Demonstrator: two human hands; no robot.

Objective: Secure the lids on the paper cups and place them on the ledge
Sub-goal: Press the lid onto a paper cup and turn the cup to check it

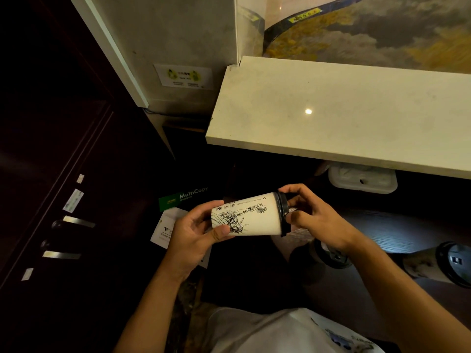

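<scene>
A white paper cup (251, 217) with a black line drawing lies on its side in mid-air, below the pale stone ledge (331, 110). My left hand (193, 233) grips its bottom end, thumb and fingers curled round it. A black lid (283, 214) sits on the cup's mouth at the right, and my right hand (313, 217) pinches that lid by its rim. Two more cups with black lids, one (328, 253) under my right wrist and one (451, 262) at the far right, stand on the dark lower surface.
A white tray-like container (362, 179) sits in the shadow under the ledge. A green MultiCopy paper box (183, 197) and white papers (165, 225) lie at lower left. Dark cabinet doors with metal handles (76, 221) fill the left side. A stone pillar (178, 47) rises beside the ledge.
</scene>
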